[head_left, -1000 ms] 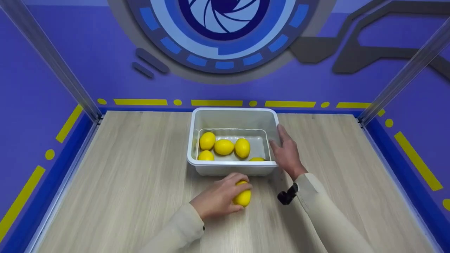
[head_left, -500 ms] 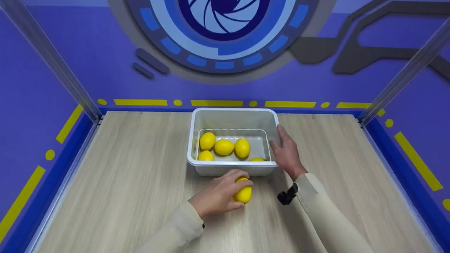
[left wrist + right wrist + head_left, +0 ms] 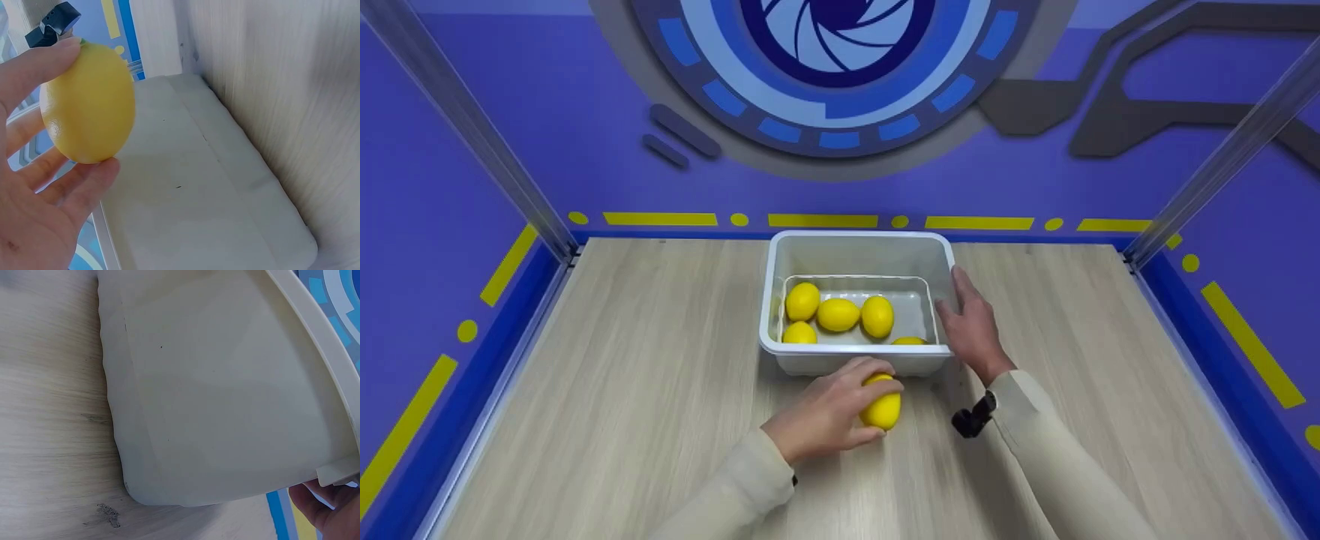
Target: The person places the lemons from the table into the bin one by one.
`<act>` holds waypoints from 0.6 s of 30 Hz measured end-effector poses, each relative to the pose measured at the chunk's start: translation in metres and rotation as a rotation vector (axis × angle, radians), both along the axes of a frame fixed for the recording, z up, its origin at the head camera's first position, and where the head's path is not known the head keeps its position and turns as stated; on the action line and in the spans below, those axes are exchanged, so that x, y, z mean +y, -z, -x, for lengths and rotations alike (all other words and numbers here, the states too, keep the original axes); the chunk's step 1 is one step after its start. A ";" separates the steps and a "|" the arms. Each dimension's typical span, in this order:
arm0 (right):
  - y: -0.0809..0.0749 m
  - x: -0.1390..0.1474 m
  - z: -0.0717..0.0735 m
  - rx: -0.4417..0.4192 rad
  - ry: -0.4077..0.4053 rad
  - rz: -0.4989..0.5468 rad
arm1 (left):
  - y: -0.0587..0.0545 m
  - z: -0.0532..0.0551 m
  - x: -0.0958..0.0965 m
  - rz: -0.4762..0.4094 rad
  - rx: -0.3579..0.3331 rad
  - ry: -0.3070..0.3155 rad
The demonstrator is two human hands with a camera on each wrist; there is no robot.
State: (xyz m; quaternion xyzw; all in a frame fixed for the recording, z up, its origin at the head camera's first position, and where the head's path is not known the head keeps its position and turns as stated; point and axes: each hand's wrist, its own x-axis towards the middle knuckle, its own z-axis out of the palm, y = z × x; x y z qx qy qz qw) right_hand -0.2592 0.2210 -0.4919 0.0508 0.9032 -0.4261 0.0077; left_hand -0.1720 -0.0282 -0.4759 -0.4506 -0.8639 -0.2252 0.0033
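My left hand (image 3: 829, 411) grips a yellow lemon (image 3: 883, 407) just in front of a white plastic bin (image 3: 855, 349). In the left wrist view the thumb lies on top of the lemon (image 3: 93, 107) and the fingertips support it from below, beside the bin's wall (image 3: 180, 169). My right hand (image 3: 976, 330) holds the bin's right side at the rim, thumb toward the inside. The right wrist view shows part of that hand (image 3: 337, 512) under the rim's corner. Several more lemons (image 3: 838, 314) lie inside the bin, two partly hidden by its front rim.
The bin stands on a wood-grain tabletop (image 3: 660, 337) near the back wall. Blue-purple panels (image 3: 607, 165) with yellow stripes enclose the table at the back and both sides. A black wrist camera (image 3: 973, 416) sits under the right sleeve.
My left hand has moved the lemon slightly forward and right, closer to the bin's front. The right hand and the bin have stayed in place.
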 end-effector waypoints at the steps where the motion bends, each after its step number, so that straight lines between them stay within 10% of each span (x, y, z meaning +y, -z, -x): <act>1: 0.000 0.000 0.000 0.001 -0.001 -0.001 | 0.000 0.000 0.000 -0.004 0.002 0.000; 18: 0.001 0.000 0.000 0.008 0.003 0.009 | -0.003 0.004 0.003 -0.055 0.058 -0.004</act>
